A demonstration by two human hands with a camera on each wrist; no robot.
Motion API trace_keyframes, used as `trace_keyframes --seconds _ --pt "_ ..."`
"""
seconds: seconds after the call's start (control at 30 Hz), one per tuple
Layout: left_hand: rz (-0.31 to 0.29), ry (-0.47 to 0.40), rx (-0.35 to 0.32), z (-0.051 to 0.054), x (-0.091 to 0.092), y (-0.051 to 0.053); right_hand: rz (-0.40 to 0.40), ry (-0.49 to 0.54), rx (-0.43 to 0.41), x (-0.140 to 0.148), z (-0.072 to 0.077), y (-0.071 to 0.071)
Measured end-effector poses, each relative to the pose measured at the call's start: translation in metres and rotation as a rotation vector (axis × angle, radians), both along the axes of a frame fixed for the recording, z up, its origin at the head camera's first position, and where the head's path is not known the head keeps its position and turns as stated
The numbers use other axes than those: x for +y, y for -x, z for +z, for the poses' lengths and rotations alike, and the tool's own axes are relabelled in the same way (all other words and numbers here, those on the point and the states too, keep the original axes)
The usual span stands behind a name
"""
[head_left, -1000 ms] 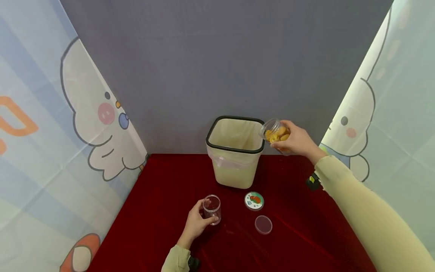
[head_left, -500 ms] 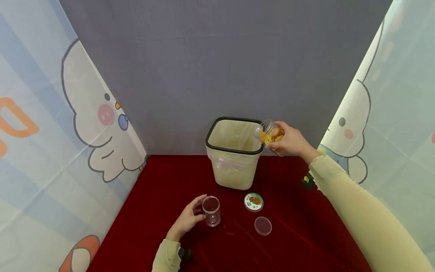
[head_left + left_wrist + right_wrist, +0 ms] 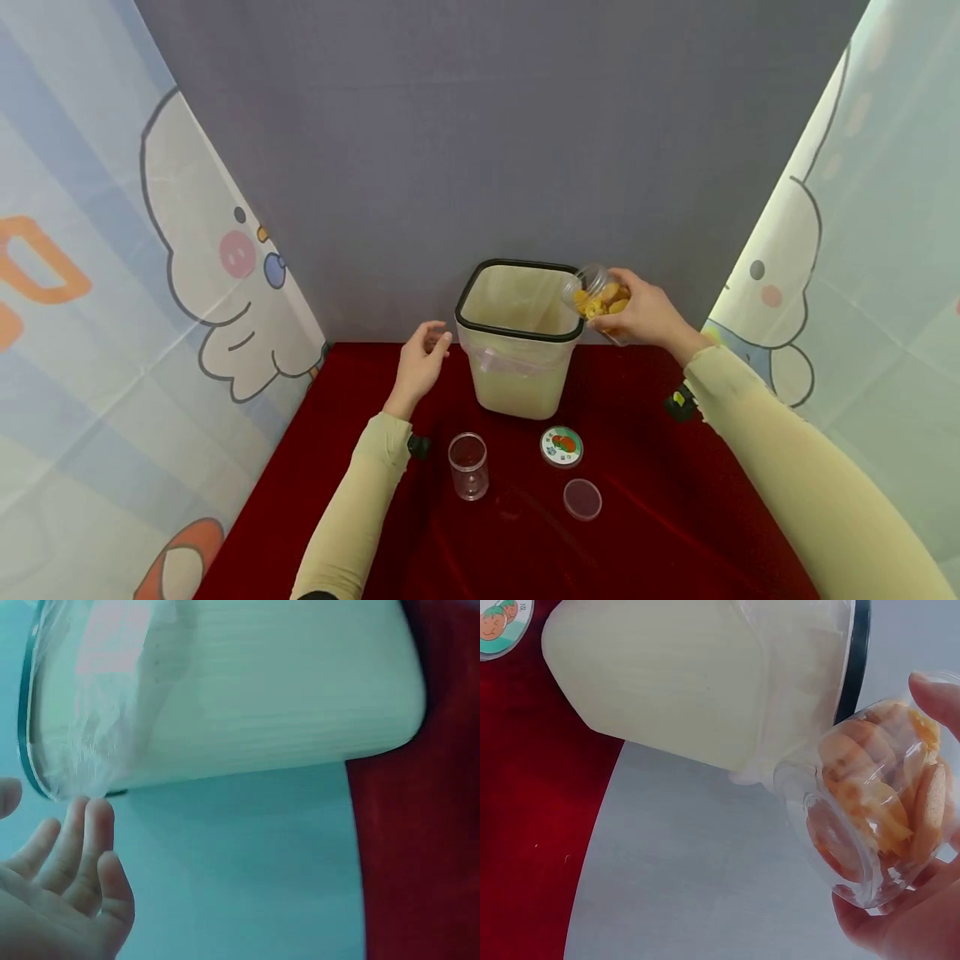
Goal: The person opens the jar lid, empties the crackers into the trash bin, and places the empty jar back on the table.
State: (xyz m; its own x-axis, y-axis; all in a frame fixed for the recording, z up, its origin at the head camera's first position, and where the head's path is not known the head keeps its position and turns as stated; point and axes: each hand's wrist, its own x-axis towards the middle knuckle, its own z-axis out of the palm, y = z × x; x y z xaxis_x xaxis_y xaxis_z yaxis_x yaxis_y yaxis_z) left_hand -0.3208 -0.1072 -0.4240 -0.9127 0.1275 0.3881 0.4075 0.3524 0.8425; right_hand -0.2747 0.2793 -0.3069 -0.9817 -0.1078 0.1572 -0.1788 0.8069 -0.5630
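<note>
My right hand [image 3: 648, 315] grips a clear jar [image 3: 870, 802] of orange-yellow dried pieces, tilted with its mouth toward the bin. The jar's mouth end overlaps the right rim of a cream trash bin [image 3: 519, 379] in the head view. My left hand [image 3: 422, 360] is raised beside the bin's left side, its fingers loosely bent and holding nothing. In the left wrist view the fingertips [image 3: 99, 817] come close to the bin's plastic liner [image 3: 105, 697]; contact cannot be told. A second clear jar [image 3: 469, 468] stands upright on the red cloth, with nothing visible inside.
A round lid with a printed orange fruit [image 3: 561, 447] lies in front of the bin. Nearer me is a clear lid [image 3: 582, 499]. Red cloth [image 3: 525, 550] covers the table, a grey curtain [image 3: 480, 150] hangs behind, and cartoon-printed curtains [image 3: 247, 317] flank both sides.
My left hand has let go of the upright jar and moved forward and up to the bin's left side. The right hand has brought the filled jar slightly left, over the rim.
</note>
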Motion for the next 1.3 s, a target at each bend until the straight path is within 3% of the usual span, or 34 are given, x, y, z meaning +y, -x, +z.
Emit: trace_keyframes --seconds 0.27,0.4,0.7,0.9,1.0,1.17,1.3 --pt "0.044 0.238 -0.049 0.036 0.022 0.033 0.008 0.009 -0.006 0.004 -0.002 -0.003" --pt "0.042 0.345 -0.065 0.048 0.033 0.041 0.001 -0.004 -0.01 0.007 -0.002 -0.006" --pt "0.097 0.444 -0.151 0.064 0.059 0.028 -0.004 -0.014 0.007 0.012 -0.002 -0.005" --pt "0.148 0.528 -0.182 0.067 0.06 0.027 0.011 -0.03 0.043 0.009 0.002 -0.002" --pt "0.131 0.501 -0.212 0.062 0.058 0.029 0.021 -0.033 0.062 0.007 0.002 -0.001" --pt "0.036 0.297 -0.251 0.04 0.052 0.028 0.031 -0.045 0.067 0.002 0.002 0.003" --pt "0.029 0.182 -0.26 0.034 0.049 0.028 0.041 -0.068 0.081 -0.001 0.004 0.007"
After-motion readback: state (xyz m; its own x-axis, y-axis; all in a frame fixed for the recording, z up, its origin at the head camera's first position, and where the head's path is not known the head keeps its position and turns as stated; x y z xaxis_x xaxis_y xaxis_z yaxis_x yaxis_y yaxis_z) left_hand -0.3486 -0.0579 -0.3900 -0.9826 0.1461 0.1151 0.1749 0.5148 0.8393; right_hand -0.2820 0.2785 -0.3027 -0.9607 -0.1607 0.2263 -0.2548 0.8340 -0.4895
